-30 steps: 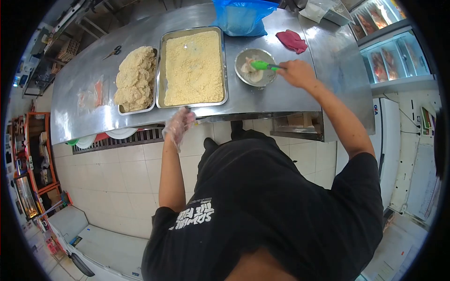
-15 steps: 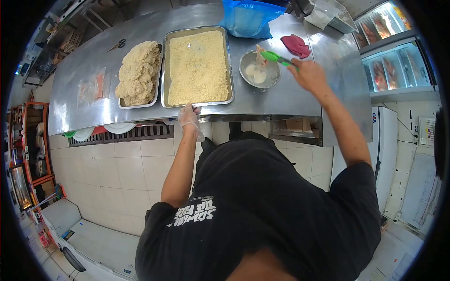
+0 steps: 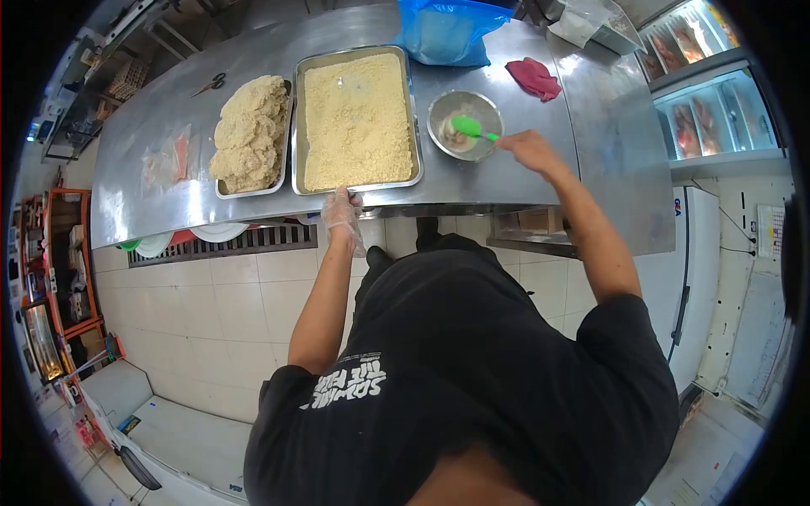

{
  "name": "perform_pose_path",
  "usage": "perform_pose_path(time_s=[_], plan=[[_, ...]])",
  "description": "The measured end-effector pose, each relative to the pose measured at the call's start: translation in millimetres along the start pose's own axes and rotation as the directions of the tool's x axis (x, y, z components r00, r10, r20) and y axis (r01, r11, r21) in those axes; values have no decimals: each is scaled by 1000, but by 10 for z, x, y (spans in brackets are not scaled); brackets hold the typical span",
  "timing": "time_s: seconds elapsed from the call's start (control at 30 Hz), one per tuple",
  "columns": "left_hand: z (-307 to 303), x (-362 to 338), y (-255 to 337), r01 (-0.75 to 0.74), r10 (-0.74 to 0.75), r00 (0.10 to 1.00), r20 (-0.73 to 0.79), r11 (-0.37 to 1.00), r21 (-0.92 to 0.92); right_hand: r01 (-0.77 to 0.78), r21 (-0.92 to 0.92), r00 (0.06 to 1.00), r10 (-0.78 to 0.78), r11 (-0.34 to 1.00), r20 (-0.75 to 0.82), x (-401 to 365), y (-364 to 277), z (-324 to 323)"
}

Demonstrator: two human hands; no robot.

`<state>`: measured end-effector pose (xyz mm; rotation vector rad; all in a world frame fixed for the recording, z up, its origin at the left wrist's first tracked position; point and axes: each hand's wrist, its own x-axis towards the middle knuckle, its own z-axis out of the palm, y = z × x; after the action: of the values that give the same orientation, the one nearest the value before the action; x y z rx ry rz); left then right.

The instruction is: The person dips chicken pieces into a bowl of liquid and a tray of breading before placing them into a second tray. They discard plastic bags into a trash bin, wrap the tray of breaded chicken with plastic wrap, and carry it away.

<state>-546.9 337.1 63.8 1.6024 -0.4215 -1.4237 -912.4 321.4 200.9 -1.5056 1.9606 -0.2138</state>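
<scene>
Green tongs (image 3: 474,129) are gripped in my bare right hand (image 3: 530,152), their head down inside a metal bowl (image 3: 437,114) with whitish liquid and a pale piece in it. My left hand (image 3: 341,212), in a clear plastic glove, is at the near edge of a large metal tray (image 3: 418,169) of yellowish crumbs; its fingers are closed around the rim. Left of that tray, a smaller tray (image 3: 245,193) bears a heap of crumb-coated pieces (image 3: 249,135).
A blue plastic bag (image 3: 451,34) stands behind the bowl, with a dark red cloth (image 3: 533,78) to its right. Scissors (image 3: 209,84) and a clear plastic wrapper (image 3: 167,160) lie on the left of the steel table (image 3: 337,32). A container (image 3: 612,34) sits at the back right.
My right hand has moved down and slightly left. The tongs, raised with a pale piece over the bowl before, now reach into it. My left hand stays at the tray rim.
</scene>
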Motion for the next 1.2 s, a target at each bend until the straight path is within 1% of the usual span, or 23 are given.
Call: perform_pose_path(time_s=[0.03,0.17,0.23,0.27,0.33,0.37,0.4,0.43,0.47,0.53,0.57,0.63,0.67,0.73,0.77,0.83,0.87,0.93,1.03,1.07,1.13,1.17,1.2], plan=[[-4,-2,-6,2,-2,1000,-3,1000,-12,-49,111,999,48,993,7,-30,-25,-96],[3,-24,2,2,-2,1000,-1,999,-33,-82,83,996,84,993,-27,-204,-199,-429],[2,-59,40,38,-37,999,15,996,-82,-166,139,986,168,976,-5,-251,-296,-526],[12,-78,59,39,-38,999,15,996,-85,-165,136,986,167,977,-5,-245,-285,-528],[18,-95,57,22,-20,1000,18,994,-105,8,15,991,-6,1000,-134,-229,-209,-497],[19,-99,59,23,-21,1000,18,994,-107,8,13,991,-6,1000,-134,-196,-124,-445],[15,-94,51,16,-14,1000,22,994,-106,104,-149,959,-139,983,-248,-185,-90,-384],[11,-90,44,10,-7,1000,26,994,-106,176,-316,899,-283,932,-334,-175,-60,-352],[7,-81,37,11,-8,1000,26,994,-107,176,-317,899,-283,932,-333,-176,-29,-299],[-2,-49,13,-7,8,1000,18,997,-74,-43,-385,966,-60,922,-251,-333,-256,-154],[0,-44,6,-6,8,1000,18,997,-75,-42,-385,966,-60,922,-251,-354,-260,-79],[1,-50,15,-3,4,1000,12,997,-72,-74,-386,992,27,919,-125,-333,-185,121],[-4,-51,19,-4,5,1000,10,997,-72,-72,-387,992,25,919,-124,-292,-125,180],[-34,-56,19,50,-49,998,31,998,-33,-53,-167,998,56,984,16,-229,-57,242],[-42,-51,22,51,-50,998,30,998,-30,-54,-165,998,57,985,17,-195,-15,242],[-60,-21,0,50,-49,998,48,999,-8,-65,101,997,69,993,-38,-159,-19,194],[-62,-13,-15,49,-49,998,49,999,-5,-66,104,997,71,992,-38,-125,-6,160],[-54,-10,-30,33,-30,998,53,998,-59,20,39,986,-13,999,-167,-85,-18,79],[-54,-31,-17,35,-31,998,53,997,-62,44,34,974,-35,998,-224,-117,-121,13],[-54,-43,-10,34,-31,998,53,998,-61,44,34,974,-36,998,-224,-113,-137,45],[-49,-46,-10,28,-23,998,60,997,-74,-6,-72,965,-13,997,-261,-90,-144,158],[-45,-46,-10,27,-23,998,60,997,-74,-6,-72,965,-13,997,-262,-91,-118,267],[-45,-44,-8,29,-26,998,56,998,-62,-8,-138,957,-32,990,-287,-107,-73,412]])
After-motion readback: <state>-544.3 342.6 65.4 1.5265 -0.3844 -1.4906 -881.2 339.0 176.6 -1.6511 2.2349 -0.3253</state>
